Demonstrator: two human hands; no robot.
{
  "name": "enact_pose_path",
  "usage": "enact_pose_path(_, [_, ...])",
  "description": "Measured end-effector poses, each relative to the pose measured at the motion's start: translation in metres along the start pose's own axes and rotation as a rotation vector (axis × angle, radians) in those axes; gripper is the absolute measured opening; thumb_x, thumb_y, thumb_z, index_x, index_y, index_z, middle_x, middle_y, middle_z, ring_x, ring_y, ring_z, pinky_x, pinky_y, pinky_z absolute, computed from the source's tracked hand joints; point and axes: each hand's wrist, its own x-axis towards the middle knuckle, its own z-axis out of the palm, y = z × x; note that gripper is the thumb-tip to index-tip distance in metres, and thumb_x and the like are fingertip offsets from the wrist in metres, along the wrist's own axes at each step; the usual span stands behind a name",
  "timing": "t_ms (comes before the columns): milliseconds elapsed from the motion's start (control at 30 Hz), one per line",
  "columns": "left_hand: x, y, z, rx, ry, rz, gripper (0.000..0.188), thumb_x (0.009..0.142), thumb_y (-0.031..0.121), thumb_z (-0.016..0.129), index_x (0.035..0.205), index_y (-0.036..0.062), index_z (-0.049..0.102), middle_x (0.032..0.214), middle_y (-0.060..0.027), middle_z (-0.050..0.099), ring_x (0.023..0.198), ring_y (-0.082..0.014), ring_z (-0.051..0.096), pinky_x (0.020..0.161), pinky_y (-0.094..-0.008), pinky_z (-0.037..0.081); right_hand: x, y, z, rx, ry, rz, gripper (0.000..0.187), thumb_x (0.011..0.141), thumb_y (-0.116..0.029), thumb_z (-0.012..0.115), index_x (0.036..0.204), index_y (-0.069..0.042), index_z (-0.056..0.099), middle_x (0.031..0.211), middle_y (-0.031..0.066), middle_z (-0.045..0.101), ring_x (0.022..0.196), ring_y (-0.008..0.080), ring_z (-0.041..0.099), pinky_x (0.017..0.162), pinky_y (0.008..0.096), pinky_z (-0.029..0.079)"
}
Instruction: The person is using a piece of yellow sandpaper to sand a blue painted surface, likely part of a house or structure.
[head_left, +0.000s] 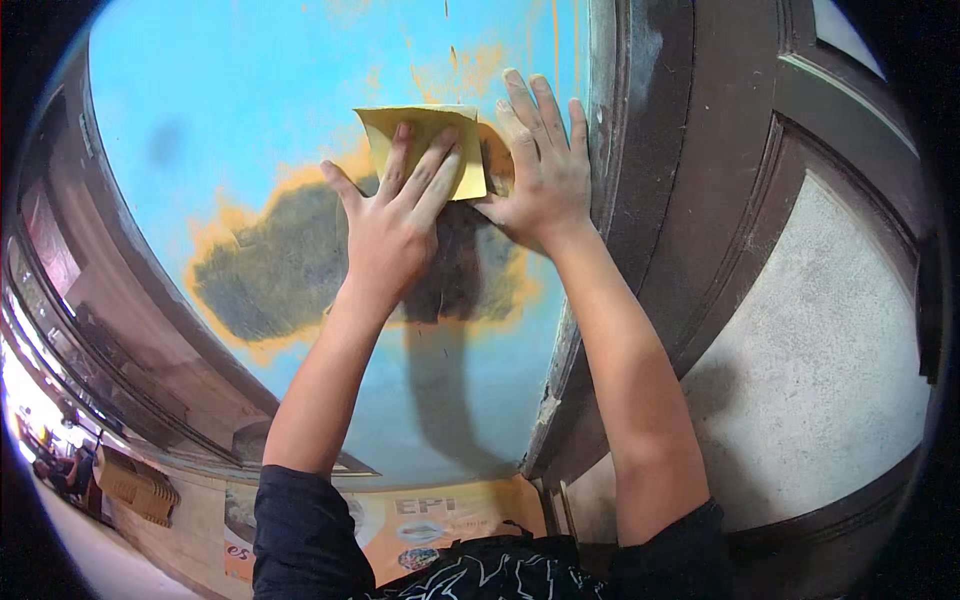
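Note:
My left hand [392, 232] presses a yellow sheet of sandpaper [468, 172] against the blue wall, its fingers stretched over the sheet and its thumb out to the left. The sheet's top edge curls away from the wall. Beneath it spreads a dark grey patch [275, 262] with an orange rim on the wall [250, 90]. Just right of the sheet, my right hand [548, 178] lies flat on the wall with fingers spread, close to the dark frame. Its thumb reaches to the sheet's lower right corner. Pale dust coats the fingertips of my right hand.
A dark wooden frame [650, 170] and a panelled door with a pale inset [815, 360] stand on the right. Dark framed panes [140, 310] line the left. Below are an orange printed sheet [480, 508] and a cardboard box [135, 485] at lower left.

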Motion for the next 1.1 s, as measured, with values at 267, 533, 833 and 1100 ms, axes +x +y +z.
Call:
enact_pose_path(267, [0.043, -0.011, -0.009, -0.046, 0.078, 0.012, 0.059, 0.095, 0.003, 0.053, 0.151, 0.0212, 0.053, 0.157, 0.0028, 0.051, 0.155, -0.026, 0.035, 0.104, -0.0897, 0.009, 0.003, -0.005, -0.001, -0.035, 0.008, 0.0, 0.093, 0.072, -0.054, 0.084, 0.145, -0.012, 0.045, 0.166, 0.0095, 0.037, 0.154, 0.0341, 0.032, 0.124, 0.0612, 0.018])
enact_pose_path(533, [-0.012, -0.02, -0.004, -0.034, 0.032, 0.066, 0.057, 0.092, 0.006, 0.053, 0.146, 0.0208, 0.059, 0.152, 0.0053, 0.055, 0.151, -0.0219, 0.041, 0.105, -0.0901, 0.0, 0.001, -0.009, 0.005, -0.087, 0.001, -0.037, 0.095, 0.071, -0.056, 0.084, 0.144, -0.011, 0.044, 0.167, 0.0097, 0.035, 0.154, 0.0336, 0.031, 0.125, 0.0612, 0.017])
enact_pose_path(833, [0.03, -0.02, -0.013, -0.029, 0.091, 0.018, 0.054, 0.094, 0.01, 0.056, 0.147, 0.0216, 0.058, 0.156, 0.0063, 0.051, 0.153, -0.0212, 0.037, 0.103, -0.0918, 0.003, 0.0, -0.016, -0.005, -0.048, -0.003, -0.008, 0.099, 0.073, -0.061, 0.084, 0.148, -0.013, 0.041, 0.167, 0.0112, 0.035, 0.156, 0.035, 0.029, 0.125, 0.0611, 0.015])
enact_pose_path(1100, [0.002, -0.029, -0.029, -0.036, 0.031, 0.045, 0.053, 0.096, 0.007, 0.055, 0.147, 0.0211, 0.057, 0.157, 0.0036, 0.052, 0.155, -0.0256, 0.036, 0.102, -0.0917, 0.008, 0.008, -0.031, -0.004, 0.004, -0.03, 0.004, 0.105, 0.064, -0.052, 0.091, 0.148, -0.014, 0.041, 0.167, 0.0097, 0.034, 0.156, 0.0331, 0.028, 0.126, 0.0607, 0.015])
